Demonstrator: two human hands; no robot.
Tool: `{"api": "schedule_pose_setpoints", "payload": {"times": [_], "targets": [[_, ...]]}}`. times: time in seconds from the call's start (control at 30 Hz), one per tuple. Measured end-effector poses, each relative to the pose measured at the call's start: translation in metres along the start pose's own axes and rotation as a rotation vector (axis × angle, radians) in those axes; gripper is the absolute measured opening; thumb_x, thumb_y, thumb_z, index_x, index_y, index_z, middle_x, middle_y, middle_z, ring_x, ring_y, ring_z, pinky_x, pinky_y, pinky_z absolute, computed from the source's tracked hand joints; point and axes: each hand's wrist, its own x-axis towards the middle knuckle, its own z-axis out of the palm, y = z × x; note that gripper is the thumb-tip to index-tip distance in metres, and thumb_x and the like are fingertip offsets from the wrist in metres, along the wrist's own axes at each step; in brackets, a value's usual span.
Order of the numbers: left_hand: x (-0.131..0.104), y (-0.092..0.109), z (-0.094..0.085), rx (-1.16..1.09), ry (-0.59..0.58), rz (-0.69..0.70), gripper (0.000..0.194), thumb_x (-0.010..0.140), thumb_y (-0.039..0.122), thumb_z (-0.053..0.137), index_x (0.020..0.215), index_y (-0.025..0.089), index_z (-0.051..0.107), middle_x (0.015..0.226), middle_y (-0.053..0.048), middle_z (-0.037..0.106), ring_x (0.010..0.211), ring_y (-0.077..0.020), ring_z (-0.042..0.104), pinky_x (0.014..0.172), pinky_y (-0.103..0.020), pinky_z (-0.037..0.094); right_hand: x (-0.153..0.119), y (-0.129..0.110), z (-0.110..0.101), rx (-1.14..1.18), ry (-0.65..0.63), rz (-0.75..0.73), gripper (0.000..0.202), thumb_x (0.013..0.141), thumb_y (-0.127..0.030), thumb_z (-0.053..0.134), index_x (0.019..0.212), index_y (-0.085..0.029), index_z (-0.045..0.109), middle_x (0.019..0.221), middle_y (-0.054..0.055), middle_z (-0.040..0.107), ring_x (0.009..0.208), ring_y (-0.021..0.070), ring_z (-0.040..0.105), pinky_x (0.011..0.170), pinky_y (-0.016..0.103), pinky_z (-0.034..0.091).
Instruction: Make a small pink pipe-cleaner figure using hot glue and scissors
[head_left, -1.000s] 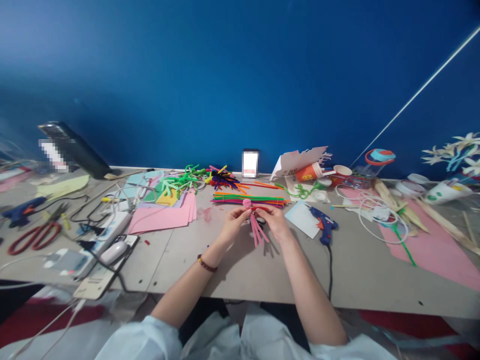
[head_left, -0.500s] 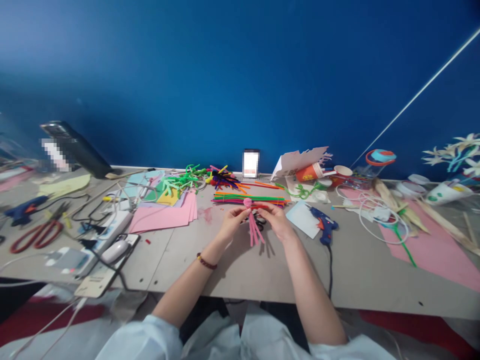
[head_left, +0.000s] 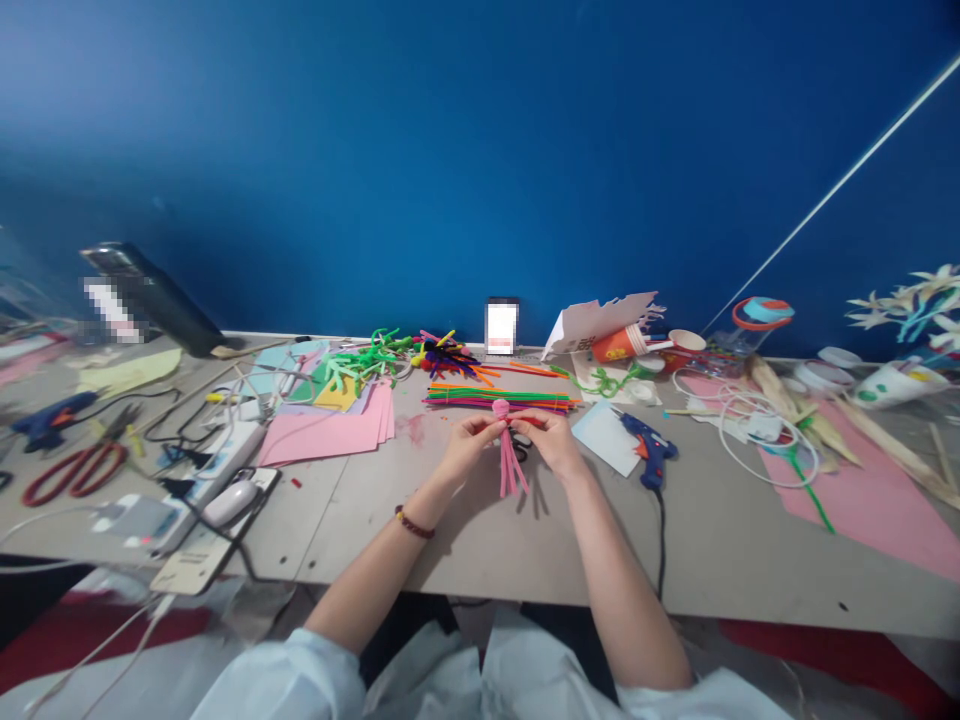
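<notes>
My left hand (head_left: 469, 440) is closed, pinching a bundle of pink pipe cleaners (head_left: 510, 470) just under its rounded, coiled top. Several loose pink ends hang below the fingers, above the table. Closed at the bundle's other side, my right hand (head_left: 551, 440) has a thin red pipe cleaner (head_left: 529, 421) at its fingertips, reaching toward the pink neck. Whether the red one is wrapped round the neck is too small to tell. Behind the pink ends, dark scissor-like handles (head_left: 520, 450) lie partly hidden. Just beyond my hands lies a bundle of straight coloured pipe cleaners (head_left: 495, 398).
A blue glue gun (head_left: 654, 450) with a cable lies right, by a pale blue sheet (head_left: 606, 438). Pink paper (head_left: 322, 437), a power strip (head_left: 217, 470) and red-handled scissors (head_left: 75, 472) are left. A lit phone (head_left: 501, 328) leans on the wall. Paper cups (head_left: 622, 344) lie back right.
Both hands and the pink bundle have shifted very slightly down and right. The right fingers have come closer to the pink neck, and less of the red pipe cleaner shows.
</notes>
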Motion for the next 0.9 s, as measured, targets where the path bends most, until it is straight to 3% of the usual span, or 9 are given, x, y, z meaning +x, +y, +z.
{"api": "schedule_pose_setpoints", "payload": {"times": [0.1, 0.3, 0.53, 0.7, 0.8, 0.9], "targets": [[0.001, 0.000, -0.001, -0.038, 0.033, 0.004, 0.025, 0.058, 0.038, 0.079, 0.066, 0.015, 0.070, 0.061, 0.000, 0.062, 0.055, -0.0089, 0.051, 0.057, -0.022, 0.039, 0.001, 0.003, -0.001, 0.135, 0.024, 0.056, 0.030, 0.064, -0.042, 0.075, 0.087, -0.022, 0.073, 0.085, 0.003, 0.073, 0.075, 0.0173, 0.064, 0.077, 0.033, 0.050], [-0.001, 0.002, 0.000, -0.086, 0.025, -0.013, 0.022, 0.060, 0.035, 0.079, 0.064, 0.016, 0.069, 0.061, 0.001, 0.060, 0.055, -0.0081, 0.051, 0.056, -0.021, 0.039, 0.003, 0.008, -0.002, 0.256, 0.119, 0.090, 0.028, 0.058, -0.044, 0.079, 0.072, -0.021, 0.072, 0.072, 0.001, 0.070, 0.065, 0.0141, 0.061, 0.069, 0.029, 0.049], [0.003, -0.005, -0.001, -0.161, -0.004, -0.073, 0.022, 0.061, 0.034, 0.078, 0.066, 0.015, 0.068, 0.060, 0.001, 0.060, 0.054, -0.0073, 0.052, 0.055, -0.021, 0.040, 0.003, 0.009, 0.001, 0.236, 0.145, 0.089, 0.029, 0.059, -0.046, 0.077, 0.073, -0.021, 0.071, 0.069, 0.001, 0.069, 0.066, 0.0152, 0.060, 0.066, 0.028, 0.047], [0.008, -0.012, -0.003, -0.236, -0.011, -0.104, 0.023, 0.060, 0.031, 0.079, 0.071, 0.015, 0.067, 0.068, -0.001, 0.066, 0.059, -0.0083, 0.058, 0.061, -0.020, 0.044, 0.005, 0.007, 0.001, 0.206, 0.140, 0.092, 0.035, 0.066, -0.049, 0.070, 0.089, -0.022, 0.071, 0.079, 0.002, 0.069, 0.067, 0.0146, 0.058, 0.063, 0.027, 0.047], [0.013, -0.015, -0.006, -0.297, 0.023, -0.147, 0.022, 0.060, 0.028, 0.079, 0.073, 0.016, 0.065, 0.075, -0.003, 0.069, 0.070, -0.0124, 0.065, 0.071, -0.023, 0.048, 0.004, -0.002, 0.002, 0.128, 0.220, 0.050, 0.037, 0.069, -0.050, 0.066, 0.092, -0.022, 0.070, 0.087, 0.004, 0.069, 0.070, 0.0153, 0.058, 0.063, 0.028, 0.048], [0.018, -0.017, -0.008, -0.345, 0.104, -0.187, 0.018, 0.062, 0.022, 0.078, 0.076, 0.016, 0.066, 0.074, -0.003, 0.070, 0.070, -0.0125, 0.066, 0.070, -0.023, 0.050, 0.001, -0.019, 0.002, 0.073, 0.332, -0.008, 0.034, 0.069, -0.047, 0.066, 0.089, -0.020, 0.069, 0.083, 0.005, 0.069, 0.073, 0.0166, 0.059, 0.066, 0.029, 0.048]]}}
